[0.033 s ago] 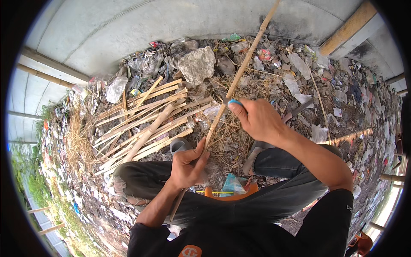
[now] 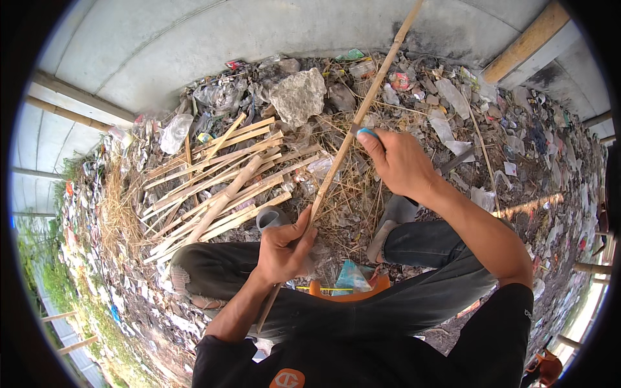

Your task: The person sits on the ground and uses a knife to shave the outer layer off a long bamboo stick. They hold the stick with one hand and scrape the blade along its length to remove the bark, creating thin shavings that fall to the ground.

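My left hand [image 2: 284,249] is closed around the lower part of a long bamboo strip [image 2: 336,169]. The strip slants up and to the right, from over my lap toward the grey wall. Farther up it, my right hand [image 2: 404,165] grips a small knife [image 2: 367,133], whose blue part shows by the thumb. Its short dark blade appears to lie against the strip; most of the handle is hidden in my fist. Left of the strip, a pile of split bamboo strips [image 2: 226,194] lies on the ground.
Litter and dry straw cover the ground. A large grey rock [image 2: 299,97] sits near the concrete wall [image 2: 259,32]. By my left hand is a grey pipe-like tube [image 2: 272,218]. A dark flat bar [image 2: 458,160] lies beyond my right forearm. Bamboo poles [image 2: 527,42] lean at the wall.
My right hand and the knife have moved a little up along the bamboo strip, away from my left hand. The left hand has stayed in place.
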The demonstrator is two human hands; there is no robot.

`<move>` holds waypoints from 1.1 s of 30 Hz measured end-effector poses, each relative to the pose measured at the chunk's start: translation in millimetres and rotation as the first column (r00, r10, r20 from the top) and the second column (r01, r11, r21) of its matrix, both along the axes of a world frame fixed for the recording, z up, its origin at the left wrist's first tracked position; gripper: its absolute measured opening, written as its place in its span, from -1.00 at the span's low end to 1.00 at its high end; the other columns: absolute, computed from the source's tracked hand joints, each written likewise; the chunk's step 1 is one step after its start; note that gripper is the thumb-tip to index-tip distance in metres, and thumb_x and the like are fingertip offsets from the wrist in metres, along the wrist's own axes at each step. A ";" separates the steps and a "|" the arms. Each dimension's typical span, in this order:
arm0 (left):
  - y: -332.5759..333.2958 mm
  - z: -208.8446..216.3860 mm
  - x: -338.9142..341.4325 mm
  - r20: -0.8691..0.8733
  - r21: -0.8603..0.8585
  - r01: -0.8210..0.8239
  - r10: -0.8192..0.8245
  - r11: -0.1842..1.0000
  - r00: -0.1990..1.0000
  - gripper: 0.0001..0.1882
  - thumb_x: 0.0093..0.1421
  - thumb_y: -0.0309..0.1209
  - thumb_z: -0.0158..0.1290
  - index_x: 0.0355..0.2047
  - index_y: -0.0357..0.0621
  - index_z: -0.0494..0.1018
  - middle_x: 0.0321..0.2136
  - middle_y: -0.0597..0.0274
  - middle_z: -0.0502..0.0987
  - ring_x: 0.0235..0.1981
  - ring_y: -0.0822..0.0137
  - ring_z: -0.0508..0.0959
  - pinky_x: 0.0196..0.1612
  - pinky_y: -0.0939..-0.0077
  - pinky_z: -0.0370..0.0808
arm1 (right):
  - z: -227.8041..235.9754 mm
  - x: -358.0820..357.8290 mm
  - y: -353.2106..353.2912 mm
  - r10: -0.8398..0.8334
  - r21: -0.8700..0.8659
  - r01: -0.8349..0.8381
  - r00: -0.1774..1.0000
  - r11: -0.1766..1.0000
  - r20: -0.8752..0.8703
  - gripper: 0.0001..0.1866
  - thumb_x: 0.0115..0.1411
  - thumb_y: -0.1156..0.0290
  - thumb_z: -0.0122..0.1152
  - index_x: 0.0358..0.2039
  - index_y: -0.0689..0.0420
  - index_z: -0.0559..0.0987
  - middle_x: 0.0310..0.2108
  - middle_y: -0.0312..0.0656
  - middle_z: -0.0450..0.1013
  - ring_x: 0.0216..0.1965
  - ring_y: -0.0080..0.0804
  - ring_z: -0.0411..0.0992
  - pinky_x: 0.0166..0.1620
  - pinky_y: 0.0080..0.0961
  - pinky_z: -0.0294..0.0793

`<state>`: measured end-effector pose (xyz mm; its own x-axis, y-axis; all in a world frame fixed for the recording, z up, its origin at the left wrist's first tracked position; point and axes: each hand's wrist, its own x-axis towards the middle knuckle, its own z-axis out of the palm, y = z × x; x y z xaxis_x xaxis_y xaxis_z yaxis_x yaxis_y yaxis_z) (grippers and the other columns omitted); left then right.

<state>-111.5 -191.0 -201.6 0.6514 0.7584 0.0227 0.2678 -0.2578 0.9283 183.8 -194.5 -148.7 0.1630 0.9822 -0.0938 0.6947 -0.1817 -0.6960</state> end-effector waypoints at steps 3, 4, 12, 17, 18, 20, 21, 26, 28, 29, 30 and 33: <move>-0.4 1.3 5.9 0.020 -0.051 0.011 -0.010 0.999 1.000 -0.54 0.25 -0.54 0.20 0.16 -0.37 0.48 -0.65 0.29 0.45 -0.55 0.68 0.38 -0.46 0.64 0.36 | -9.5 -34.3 -30.0 0.154 0.001 -0.155 0.982 0.988 0.110 -0.42 0.49 0.01 -0.12 -0.42 0.27 0.57 -0.70 0.09 0.45 -0.58 0.17 0.49 -0.49 0.00 0.44; 0.4 -1.0 7.9 0.026 -0.068 0.026 -0.024 0.997 0.999 -0.54 0.25 -0.54 0.20 0.16 -0.37 0.48 -0.64 0.30 0.45 -0.55 0.68 0.38 -0.45 0.65 0.36 | -15.5 -40.5 -39.6 0.190 -0.002 -0.192 0.971 0.981 0.145 -0.42 0.50 0.01 -0.13 -0.42 0.27 0.57 -0.70 0.06 0.45 -0.59 0.15 0.49 -0.50 -0.04 0.44; 2.9 7.5 6.8 0.038 -0.184 0.019 -0.012 0.983 0.999 -0.53 0.29 -0.56 0.16 0.20 -0.39 0.44 -0.52 0.44 0.55 -0.44 0.72 0.38 -0.35 0.71 0.38 | -13.7 -39.2 -32.7 0.217 -0.010 -0.217 0.975 0.976 -0.040 -0.47 0.47 0.03 -0.06 -0.36 0.27 0.59 -0.66 0.13 0.44 -0.49 0.22 0.51 -0.40 0.04 0.43; 0.4 8.6 4.2 0.141 -0.286 0.034 0.007 0.958 0.990 -0.54 0.30 -0.56 0.15 0.20 -0.42 0.43 -0.31 0.49 0.61 -0.32 0.72 0.41 -0.23 0.74 0.40 | 4.4 -24.7 -23.4 0.290 -0.103 -0.337 0.902 0.936 -0.321 -0.36 0.45 -0.08 -0.04 -0.52 0.27 0.54 -0.74 -0.08 0.35 -0.64 -0.11 0.39 -0.43 -0.19 0.35; 1.3 9.0 3.8 0.153 -0.321 0.053 -0.003 0.946 0.988 -0.54 0.31 -0.56 0.15 0.21 -0.42 0.43 -0.27 0.50 0.61 -0.31 0.72 0.41 -0.21 0.75 0.41 | 1.9 -19.5 -22.7 0.278 -0.167 -0.379 0.859 0.910 -0.430 -0.36 0.45 -0.09 -0.04 -0.54 0.24 0.54 -0.75 -0.15 0.33 -0.65 -0.22 0.36 -0.44 -0.23 0.33; -1.1 10.8 3.2 0.157 -0.373 0.069 -0.010 0.925 0.988 -0.54 0.28 -0.59 0.15 0.19 -0.44 0.44 -0.19 0.41 0.63 -0.22 0.66 0.46 -0.09 0.70 0.42 | -3.9 -9.8 -20.3 0.228 -0.232 -0.427 0.782 0.874 -0.580 -0.36 0.44 -0.11 -0.03 -0.58 0.20 0.53 -0.76 -0.27 0.29 -0.65 -0.42 0.32 -0.47 -0.32 0.29; -1.3 12.3 3.1 0.158 -0.397 0.077 -0.015 0.915 0.987 -0.54 0.27 -0.60 0.15 0.19 -0.44 0.44 -0.15 0.36 0.64 -0.17 0.62 0.48 -0.02 0.67 0.42 | -4.3 -6.7 -19.8 0.201 -0.240 -0.429 0.756 0.871 -0.623 -0.35 0.44 -0.12 -0.02 -0.59 0.18 0.53 -0.76 -0.32 0.27 -0.65 -0.50 0.29 -0.48 -0.36 0.26; -3.9 5.8 6.4 0.124 -0.202 0.007 0.018 0.979 0.992 -0.56 0.25 -0.55 0.22 0.14 -0.42 0.49 -0.45 0.38 0.63 -0.42 0.72 0.42 -0.35 0.71 0.41 | 9.6 -10.2 -23.3 0.043 -0.103 -0.133 0.789 0.986 -0.612 -0.45 0.37 -0.06 0.19 -0.57 0.17 0.58 -0.78 -0.49 0.16 -0.71 -0.70 0.11 -0.63 -0.55 0.06; -3.6 5.3 8.6 0.027 -0.058 0.015 -0.013 0.998 1.000 -0.56 0.22 -0.54 0.24 0.11 -0.43 0.51 -0.55 0.26 0.60 -0.51 0.67 0.44 -0.42 0.65 0.41 | 1.3 -14.6 -23.4 0.087 -0.088 -0.146 0.876 0.985 -0.475 -0.52 0.31 0.02 0.29 -0.53 0.20 0.62 -0.78 -0.47 0.18 -0.71 -0.68 0.11 -0.61 -0.51 0.08; -2.9 11.3 11.6 -0.044 0.016 0.035 -0.034 0.999 0.998 -0.56 0.21 -0.54 0.25 0.10 -0.42 0.52 -0.59 0.19 0.57 -0.55 0.63 0.45 -0.46 0.62 0.40 | -4.2 -17.0 -24.4 0.105 -0.083 -0.150 0.909 0.985 -0.403 -0.55 0.29 0.06 0.34 -0.52 0.21 0.64 -0.79 -0.46 0.20 -0.71 -0.67 0.11 -0.60 -0.49 0.09; -2.8 14.3 14.0 -0.115 0.088 0.060 -0.050 0.994 0.992 -0.56 0.20 -0.54 0.26 0.09 -0.42 0.53 -0.63 0.12 0.54 -0.60 0.59 0.47 -0.49 0.59 0.40 | -7.8 -19.8 -26.6 0.096 -0.096 -0.141 0.924 0.985 -0.370 -0.58 0.27 0.10 0.36 -0.52 0.22 0.65 -0.79 -0.44 0.21 -0.70 -0.66 0.13 -0.59 -0.47 0.10; -5.2 12.8 17.0 -0.121 0.129 0.036 -0.020 0.991 0.992 -0.58 0.19 -0.53 0.26 0.06 -0.41 0.55 -0.65 0.04 0.49 -0.65 0.44 0.50 -0.51 0.52 0.40 | -15.8 -25.8 -31.4 0.104 -0.068 -0.131 0.945 0.989 -0.310 -0.71 0.22 0.24 0.39 -0.45 0.23 0.68 -0.75 -0.37 0.30 -0.66 -0.63 0.20 -0.55 -0.43 0.18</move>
<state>-94.5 -196.2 -188.8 0.6766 0.7352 0.0409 0.3657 -0.3837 0.8479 158.1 -226.0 -164.6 -0.0026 0.9786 -0.2060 0.4715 -0.1804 -0.8632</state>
